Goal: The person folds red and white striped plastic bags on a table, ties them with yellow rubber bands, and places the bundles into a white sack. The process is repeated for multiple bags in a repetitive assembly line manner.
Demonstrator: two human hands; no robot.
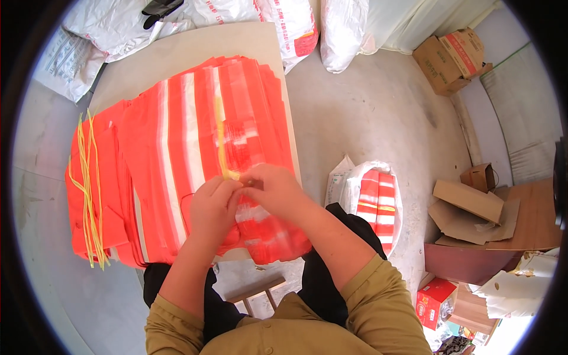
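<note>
My left hand and my right hand meet over a stack of thin orange-red pieces with white stripes. Both have their fingers pinched together on a yellow tie strip, which runs away from me across a folded orange-red bundle on top. Where the strip passes between my fingertips, its end is hidden. Part of the bundle is blurred and hangs over the near edge of the table. Several loose yellow strips lie across the stack's left end.
White sacks line the table's far side, with a black item on one. On the floor to my right stands an open white sack holding striped bundles. Cardboard boxes and a brown desk are farther right. A wooden stool shows below.
</note>
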